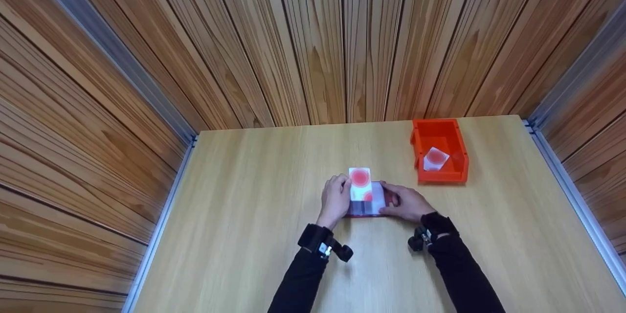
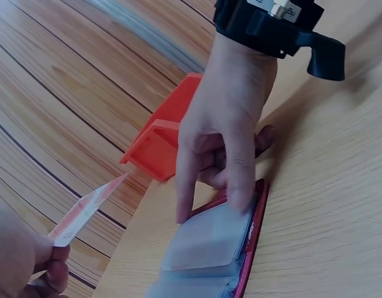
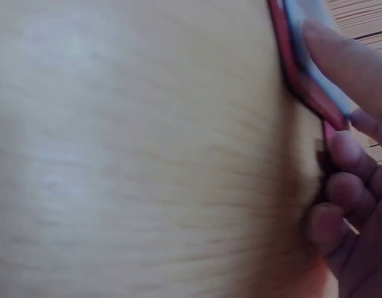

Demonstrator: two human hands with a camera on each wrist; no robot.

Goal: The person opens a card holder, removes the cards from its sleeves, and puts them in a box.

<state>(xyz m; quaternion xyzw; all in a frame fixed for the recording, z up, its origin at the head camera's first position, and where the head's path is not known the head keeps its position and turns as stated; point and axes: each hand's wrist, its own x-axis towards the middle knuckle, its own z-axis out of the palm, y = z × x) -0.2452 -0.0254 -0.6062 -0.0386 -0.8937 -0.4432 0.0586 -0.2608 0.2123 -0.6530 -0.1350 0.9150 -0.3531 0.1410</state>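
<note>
My left hand [image 1: 336,198] pinches a white card [image 1: 361,179] with a red circle printed on it. In the left wrist view that card [image 2: 85,214] is tilted up, above the table. Below it lies an opened card holder [image 1: 378,199] with a red cover and clear plastic sleeves [image 2: 206,239]. My right hand [image 1: 408,203] grips the holder at its right end. The right wrist view shows the thumb [image 3: 340,62] over the sleeves and the other fingers curled by the red edge [image 3: 296,81].
An orange bin [image 1: 462,159] stands at the back right of the wooden table [image 1: 244,234]. Inside it is another white card [image 1: 435,158] with a red circle. Wood-panelled walls [image 1: 318,44] enclose the table at the back and sides.
</note>
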